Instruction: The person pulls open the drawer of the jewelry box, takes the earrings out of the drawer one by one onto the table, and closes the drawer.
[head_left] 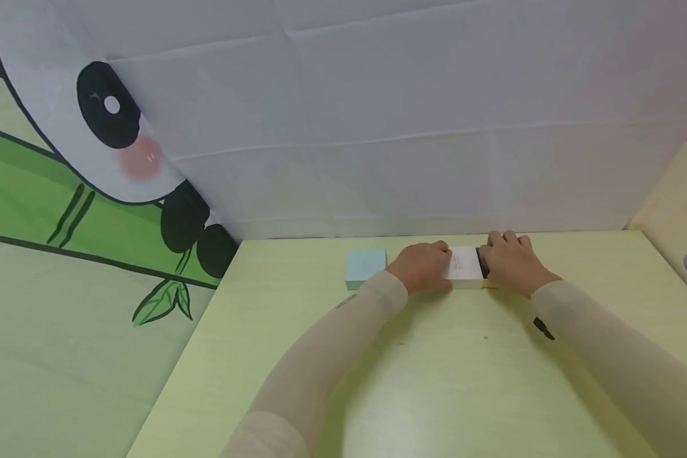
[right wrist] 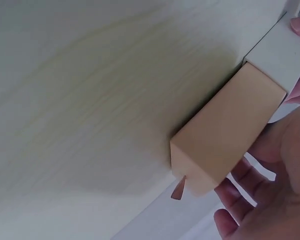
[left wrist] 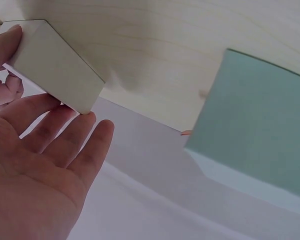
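Observation:
In the head view, a white box [head_left: 465,266] sits toward the back of the table. My left hand [head_left: 422,267] grips its left end, thumb on the near side and fingers along the far side, as the left wrist view shows. Against its right end stands a small box with a black top and orange side [right wrist: 230,120], largely covered by my right hand [head_left: 511,262] in the head view. The right fingers [right wrist: 235,200] bend behind this box; a small ribbon tab [right wrist: 178,189] sticks out of its end. A light blue box [head_left: 365,267] stands left of my left hand.
The pale wooden table [head_left: 423,381] meets a white cloth backdrop [head_left: 378,178] just behind the boxes. A printed cloth with a cartoon face and green stalk [head_left: 34,184] hangs at left, a cream printed one [head_left: 678,222] at right.

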Motion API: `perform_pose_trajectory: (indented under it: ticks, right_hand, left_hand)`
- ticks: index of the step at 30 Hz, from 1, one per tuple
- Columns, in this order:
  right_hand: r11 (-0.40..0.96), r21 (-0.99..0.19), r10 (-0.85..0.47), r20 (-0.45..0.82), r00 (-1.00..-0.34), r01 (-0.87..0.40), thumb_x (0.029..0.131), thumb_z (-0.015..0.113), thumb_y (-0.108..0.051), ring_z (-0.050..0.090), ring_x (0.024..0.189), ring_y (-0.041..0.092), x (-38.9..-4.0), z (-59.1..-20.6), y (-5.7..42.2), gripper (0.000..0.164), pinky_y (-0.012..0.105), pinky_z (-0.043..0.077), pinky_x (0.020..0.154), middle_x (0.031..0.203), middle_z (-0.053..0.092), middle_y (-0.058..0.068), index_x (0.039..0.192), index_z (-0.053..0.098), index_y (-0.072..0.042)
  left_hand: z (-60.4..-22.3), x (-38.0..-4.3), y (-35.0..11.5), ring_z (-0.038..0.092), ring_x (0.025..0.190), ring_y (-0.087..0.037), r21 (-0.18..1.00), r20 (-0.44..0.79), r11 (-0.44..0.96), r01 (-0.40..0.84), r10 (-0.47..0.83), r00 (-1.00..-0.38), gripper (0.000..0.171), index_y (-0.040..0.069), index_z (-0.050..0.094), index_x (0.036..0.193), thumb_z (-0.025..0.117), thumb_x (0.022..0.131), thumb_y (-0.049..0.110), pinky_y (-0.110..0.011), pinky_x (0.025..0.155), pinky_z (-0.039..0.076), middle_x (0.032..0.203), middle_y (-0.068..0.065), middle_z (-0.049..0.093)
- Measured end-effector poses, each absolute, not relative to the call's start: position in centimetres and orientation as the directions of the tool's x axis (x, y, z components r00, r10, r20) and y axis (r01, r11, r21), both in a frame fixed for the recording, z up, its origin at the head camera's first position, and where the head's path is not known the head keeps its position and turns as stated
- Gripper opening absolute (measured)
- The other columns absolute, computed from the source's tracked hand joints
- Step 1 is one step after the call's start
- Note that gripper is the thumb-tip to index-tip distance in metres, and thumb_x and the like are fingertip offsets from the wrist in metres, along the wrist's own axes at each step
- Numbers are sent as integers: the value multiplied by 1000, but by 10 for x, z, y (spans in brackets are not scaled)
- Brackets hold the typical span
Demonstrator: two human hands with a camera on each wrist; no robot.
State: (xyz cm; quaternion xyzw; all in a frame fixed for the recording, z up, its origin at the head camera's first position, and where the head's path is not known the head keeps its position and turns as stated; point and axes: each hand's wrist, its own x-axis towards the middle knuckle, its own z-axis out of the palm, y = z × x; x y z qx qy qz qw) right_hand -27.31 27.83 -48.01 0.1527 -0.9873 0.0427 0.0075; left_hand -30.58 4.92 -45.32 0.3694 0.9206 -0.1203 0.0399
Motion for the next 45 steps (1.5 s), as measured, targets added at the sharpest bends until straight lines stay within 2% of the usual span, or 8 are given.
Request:
perform_pose_trajectory:
  ticks: [6,13,16,22,25,32,37,45]
  right_hand:
    - [958,-106,-271,-30,-962,-267,106,80,-9,59,130,56,-274,-476,278,36,73,46,106,137,69,28,139,77,5]
    - [955,-162,-261,-50,-964,-250,103,78,-4,58,118,48,-274,-466,282,6,69,43,101,120,70,19,106,73,-7]
    - [952,-167,-265,-42,-963,-255,103,78,-4,59,115,47,-275,-466,283,9,69,43,100,115,70,16,103,71,-8]
    - [957,-168,-247,-39,-968,-237,104,77,-4,61,111,44,-280,-472,285,7,67,44,100,113,75,16,108,72,-5]
    - [954,-192,-241,-35,-970,-230,104,74,-2,61,109,43,-282,-471,285,6,66,42,101,109,76,14,107,70,-5]
    - [945,-239,-238,-24,-971,-225,103,68,3,56,106,41,-286,-470,290,15,66,37,100,98,72,9,98,63,-9]
    - [936,-264,-245,-15,-969,-233,107,66,3,53,103,38,-284,-468,295,21,64,32,98,95,67,6,95,59,-12]
    - [936,-231,-256,73,-964,-266,115,68,-6,57,109,42,-268,-463,308,16,63,38,96,104,68,8,101,63,-10]
  left_hand:
    - [-451,-305,49,77,122,-12,-199,-163,695,690,671,-723,68,16,68,162,75,113,61,-29,114,65,160,4,70]
    - [-451,-309,51,76,123,-11,-184,-171,714,675,653,-738,69,17,68,163,77,112,62,-28,115,64,162,5,69]
    - [-453,-312,52,76,123,-11,-184,-174,719,670,647,-742,70,17,67,164,76,112,62,-28,116,64,162,5,68]
    - [-454,-314,53,75,123,-11,-180,-178,724,666,642,-746,71,17,66,166,76,112,63,-29,116,64,163,5,68]
    - [-453,-314,53,75,121,-11,-174,-173,725,666,643,-746,70,16,67,164,77,112,62,-29,115,64,162,5,68]
    - [-451,-313,53,75,119,-12,-169,-163,724,669,649,-743,69,15,67,163,77,112,60,-28,114,64,160,5,69]
    - [-451,-314,54,76,122,-12,-182,-169,719,671,649,-742,70,15,66,165,76,113,61,-28,116,64,162,5,68]
    - [-452,-315,55,76,126,-12,-182,-174,719,671,648,-741,70,16,66,166,76,113,61,-29,121,63,164,4,67]
